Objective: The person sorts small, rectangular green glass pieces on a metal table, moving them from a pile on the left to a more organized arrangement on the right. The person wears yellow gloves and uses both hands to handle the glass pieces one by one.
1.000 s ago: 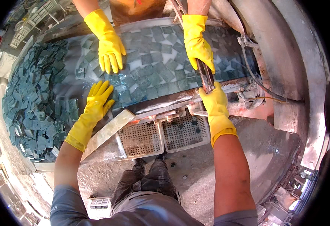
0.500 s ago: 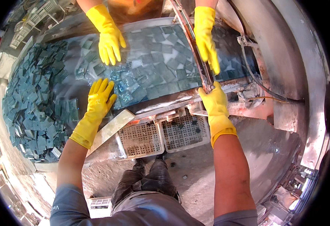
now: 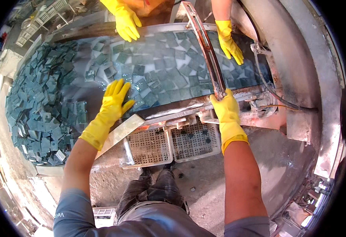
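Note:
My left hand (image 3: pixel 115 98), in a yellow rubber glove, is open with fingers spread, over the near edge of a layer of wet greenish glass tiles (image 3: pixel 167 79). My right hand (image 3: pixel 225 108), gloved alike, is closed at the near end of a rusty slotted metal bar (image 3: pixel 207 47) that lies across the tiles; its fingertips are partly hidden. Across from me, a co-worker's gloved hands hang over the far side: one hand (image 3: pixel 128 23) at the left, the other hand (image 3: pixel 230 45) to the right of the bar.
A large heap of tiles (image 3: pixel 42 106) fills the left end. Two perforated plastic crates (image 3: pixel 147 148) stand below the near edge, beside a pale board (image 3: pixel 121 132). A hose (image 3: pixel 269 89) curves at the right by a big metal housing (image 3: pixel 299 59).
My left hand has shifted slightly right. Both of the co-worker's hands have drawn back toward the far side, the right-hand one also away from the bar. My right hand stays at the bar's end.

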`<state>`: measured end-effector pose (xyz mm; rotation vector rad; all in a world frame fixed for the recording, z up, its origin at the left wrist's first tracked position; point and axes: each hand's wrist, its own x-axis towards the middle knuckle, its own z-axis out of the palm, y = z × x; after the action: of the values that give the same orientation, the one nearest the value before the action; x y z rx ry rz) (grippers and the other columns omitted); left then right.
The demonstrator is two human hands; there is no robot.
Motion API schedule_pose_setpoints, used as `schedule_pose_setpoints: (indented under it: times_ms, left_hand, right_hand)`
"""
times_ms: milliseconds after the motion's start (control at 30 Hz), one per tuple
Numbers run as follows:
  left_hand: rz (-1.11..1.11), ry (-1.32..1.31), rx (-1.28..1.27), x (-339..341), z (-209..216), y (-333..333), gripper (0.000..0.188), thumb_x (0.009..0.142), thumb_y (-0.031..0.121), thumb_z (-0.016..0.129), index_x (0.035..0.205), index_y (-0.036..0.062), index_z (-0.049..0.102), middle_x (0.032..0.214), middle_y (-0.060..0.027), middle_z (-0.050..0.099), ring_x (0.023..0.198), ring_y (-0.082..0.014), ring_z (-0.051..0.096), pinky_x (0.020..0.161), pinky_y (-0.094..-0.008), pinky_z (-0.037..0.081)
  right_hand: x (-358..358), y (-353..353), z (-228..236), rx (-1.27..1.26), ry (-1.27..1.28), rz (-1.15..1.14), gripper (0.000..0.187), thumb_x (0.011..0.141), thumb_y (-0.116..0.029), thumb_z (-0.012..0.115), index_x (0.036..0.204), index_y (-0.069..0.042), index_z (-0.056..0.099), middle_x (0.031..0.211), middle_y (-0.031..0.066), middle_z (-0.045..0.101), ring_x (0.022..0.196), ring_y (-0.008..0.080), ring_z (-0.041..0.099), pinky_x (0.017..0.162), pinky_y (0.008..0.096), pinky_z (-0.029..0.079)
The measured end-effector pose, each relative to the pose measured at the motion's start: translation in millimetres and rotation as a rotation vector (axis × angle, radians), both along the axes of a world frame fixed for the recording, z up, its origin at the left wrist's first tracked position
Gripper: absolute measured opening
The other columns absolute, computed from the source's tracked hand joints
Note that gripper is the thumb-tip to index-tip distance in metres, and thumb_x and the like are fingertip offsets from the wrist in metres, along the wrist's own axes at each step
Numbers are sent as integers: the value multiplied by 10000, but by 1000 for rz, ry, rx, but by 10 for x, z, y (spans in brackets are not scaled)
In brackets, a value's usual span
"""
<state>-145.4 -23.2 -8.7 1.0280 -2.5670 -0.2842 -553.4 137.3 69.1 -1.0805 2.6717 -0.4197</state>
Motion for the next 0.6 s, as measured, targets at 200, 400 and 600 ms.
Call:
schedule_pose_setpoints:
  times_ms: [200, 400, 600]
  left_hand:
    - [142, -60, -76, 904, 48, -3, 574, 955, 235, 751, 1497, 99, 618, 1545, -282, 557, 1415, -538, 492, 1232, -605, 342]
    - [173, 188, 19, 545, -158, 13, 644, 922, 296, 822, 1495, 89, 615, 1554, -270, 555, 1446, -488, 495, 1239, -582, 335]
    - [197, 42, 64, 112, -206, -11, 550, 887, 254, 854, 1383, 82, 689, 1488, -227, 638, 1441, -483, 519, 1247, -612, 316]
  right_hand:
    - [32, -8, 107, 41, -34, -15, 533, 865, -442, 799, 1194, -40, 680, 1114, 221, 780, 1056, 432, 742, 905, 497, 590]
    - [9, -1, 51, 17, -50, 0, 519, 876, -446, 801, 1212, -68, 685, 1091, 198, 792, 1041, 421, 751, 914, 491, 593]
    - [20, -9, 39, 30, -25, 0, 502, 876, -446, 804, 1195, -75, 691, 1084, 181, 795, 1029, 408, 755, 895, 490, 593]
